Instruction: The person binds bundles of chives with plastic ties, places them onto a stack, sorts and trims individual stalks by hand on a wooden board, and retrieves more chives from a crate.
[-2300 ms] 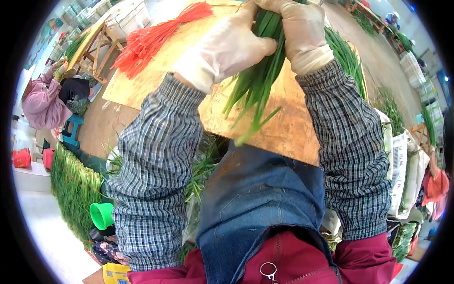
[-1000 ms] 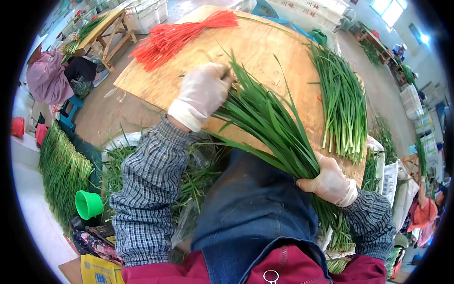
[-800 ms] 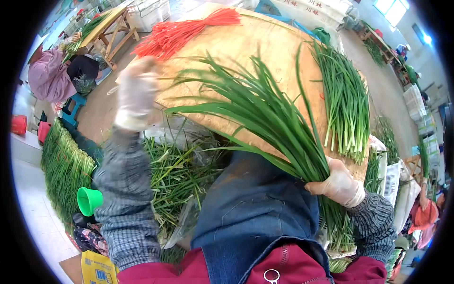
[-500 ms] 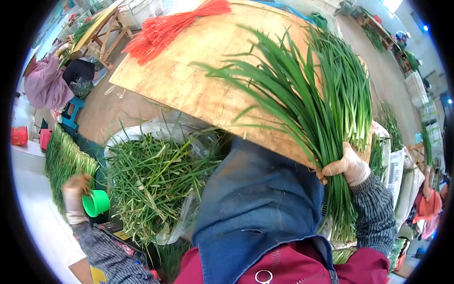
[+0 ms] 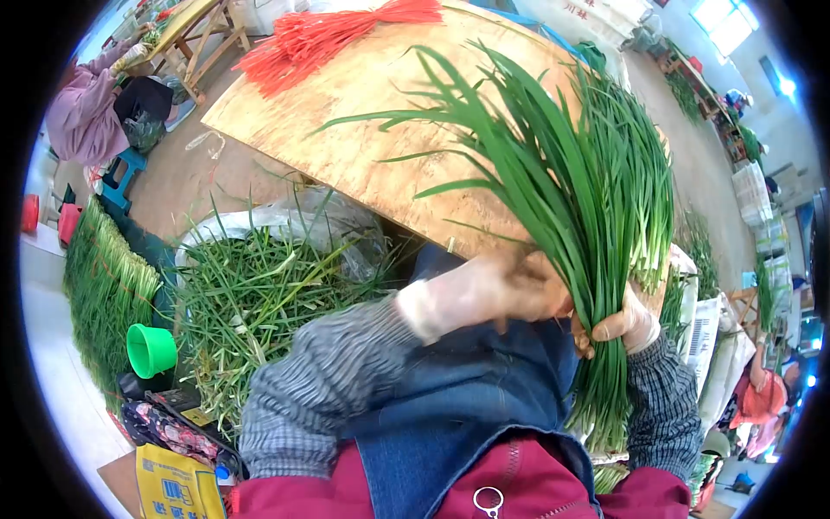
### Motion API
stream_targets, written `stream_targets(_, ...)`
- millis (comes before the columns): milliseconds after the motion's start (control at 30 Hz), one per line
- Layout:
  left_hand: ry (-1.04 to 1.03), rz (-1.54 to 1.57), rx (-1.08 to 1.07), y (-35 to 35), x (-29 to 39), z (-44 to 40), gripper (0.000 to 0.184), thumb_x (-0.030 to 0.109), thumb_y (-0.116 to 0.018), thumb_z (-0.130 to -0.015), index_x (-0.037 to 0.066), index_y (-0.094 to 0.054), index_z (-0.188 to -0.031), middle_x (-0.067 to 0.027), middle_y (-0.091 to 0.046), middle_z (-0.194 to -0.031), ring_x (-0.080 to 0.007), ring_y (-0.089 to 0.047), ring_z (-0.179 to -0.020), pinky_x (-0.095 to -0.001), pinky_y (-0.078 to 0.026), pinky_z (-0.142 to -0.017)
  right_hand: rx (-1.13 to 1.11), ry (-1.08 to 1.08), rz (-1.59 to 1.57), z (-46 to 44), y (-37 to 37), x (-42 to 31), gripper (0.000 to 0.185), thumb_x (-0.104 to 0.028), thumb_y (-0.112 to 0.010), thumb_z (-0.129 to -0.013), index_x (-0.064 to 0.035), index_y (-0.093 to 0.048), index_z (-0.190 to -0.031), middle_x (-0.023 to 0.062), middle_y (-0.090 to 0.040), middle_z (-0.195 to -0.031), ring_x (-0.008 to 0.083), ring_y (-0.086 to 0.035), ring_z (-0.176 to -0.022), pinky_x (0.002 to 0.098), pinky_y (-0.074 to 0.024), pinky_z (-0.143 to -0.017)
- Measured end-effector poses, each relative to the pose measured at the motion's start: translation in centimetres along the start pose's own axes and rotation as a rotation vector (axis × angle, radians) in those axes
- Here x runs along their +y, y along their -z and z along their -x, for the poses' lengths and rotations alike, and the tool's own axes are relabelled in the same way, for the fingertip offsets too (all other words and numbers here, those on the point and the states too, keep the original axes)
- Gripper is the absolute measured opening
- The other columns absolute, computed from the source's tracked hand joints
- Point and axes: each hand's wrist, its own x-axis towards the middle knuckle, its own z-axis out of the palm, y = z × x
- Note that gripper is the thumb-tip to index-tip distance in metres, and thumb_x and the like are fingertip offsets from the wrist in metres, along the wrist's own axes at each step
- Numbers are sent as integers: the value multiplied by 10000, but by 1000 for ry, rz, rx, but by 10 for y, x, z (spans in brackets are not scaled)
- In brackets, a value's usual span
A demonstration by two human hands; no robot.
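My right hand (image 5: 629,324), in a pale glove, is wrapped round the lower stems of a bunch of long green leaves (image 5: 553,173). The leaves fan up and left over the wooden board (image 5: 346,130). My left hand (image 5: 510,290), also gloved, is blurred by motion just left of the bunch, near the board's front edge; its fingers are smeared, and whether it touches the stems cannot be made out. A second pile of green stalks (image 5: 648,190) lies on the board's right side, partly behind the held bunch.
Red strips (image 5: 328,43) lie at the board's far left. A lined container of loose leaves (image 5: 268,298) stands left of my lap, with a green cup (image 5: 151,350) beyond it. Stacked stalks (image 5: 104,298) stand farther left. A person in pink (image 5: 85,125) sits at upper left.
My left hand has moved from beside the green cup rightward to the held bunch. My right hand still grips the stems. The view has shifted slightly.
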Motion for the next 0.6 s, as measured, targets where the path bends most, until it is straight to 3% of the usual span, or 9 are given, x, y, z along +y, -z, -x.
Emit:
stream_targets(133, -213, 536, 395, 15, 33, -27, 274, 225, -534, -844, -3, -592, -985, -89, -638, -868, -159, -623, -745, -267, -517, -659, -46, -144, 101, 5, -2, 4, 521, -35, -739, -519, 92, -558, -991, 155, -611, -734, 223, -603, -568, 316, -506, -475)
stream_targets(200, -195, 247, 562, 46, 41, -23, 230, 143, -527, -843, -23, -596, -988, -92, -637, -878, -170, -627, -785, -287, -513, -740, -18, -124, 44, 7, -4, 6, 502, 2, -728, -525, 74, -556, -992, 150, -609, -772, 227, -603, -589, 323, -511, -481)
stream_targets(233, -451, 184, 591, 54, 46, -19, 189, 98, -520, -828, -3, -645, -927, -95, -645, -861, -162, -613, -717, -271, -498, -631, -37, -132, 99, 8, -3, 4, 478, 16, -719, -553, 65, -549, -997, 145, -611, -779, 223, -607, -596, 316, -511, -501)
stream_targets(267, -473, -99, 682, 89, 48, -11, 191, 103, -505, -836, 10, -651, -918, -87, -647, -868, -139, -599, -719, -235, -467, -610, -57, -142, 144, 9, -2, 2, 456, 30, -711, -580, 56, -542, -1003, 140, -614, -786, 219, -611, -602, 309, -512, -521)
stream_targets(367, -659, -206, 788, 175, 90, 48, 233, 23, -432, -875, -19, -563, -1063, -14, -547, -745, -82, -478, -605, -198, -417, -560, 7, -174, 181, 13, 2, 7, 461, 54, -692, -560, 46, -547, -997, 158, -609, -797, 225, -612, -613, 316, -511, -498)
stream_targets(400, -576, 197, 395, 231, 111, 90, 227, 11, -448, -876, -34, -571, -1062, -36, -573, -795, -68, -476, -619, -178, -414, -563, 48, -186, 185, 13, 3, 7, 475, 59, -686, -536, 45, -552, -992, 170, -605, -799, 230, -610, -615, 324, -509, -477)
stream_targets(467, -660, -172, 1162, 241, 121, 128, 232, 28, -492, -864, -40, -577, -1069, -66, -609, -892, -60, -518, -679, -163, -414, -574, 133, -93, 80, 17, -1, -6, 505, 68, -669, -528, 54, -526, -1012, 179, -610, -794, 235, -606, -555, 325, -511, -458)
stream_targets(533, -563, -220, 1430, 208, 121, 141, 246, 62, -549, -844, -16, -591, -1073, -74, -625, -975, -76, -565, -773, -171, -419, -595, 237, 93, 110, 19, 2, -19, 523, -39, -672, -560, 63, -497, -1042, 156, -601, -725, 215, -570, -480, 298, -481, -419)
stream_targets(600, -403, -492, 1500, 160, 104, 126, 301, 115, -565, -846, 24, -571, -1133, -36, -617, -1003, -90, -563, -797, -222, -424, -669, 330, 367, 67, 20, -1, -36, 543, -164, -661, -619, 78, -467, -1065, 114, -584, -651, 183, -526, -413, 261, -442, -378)
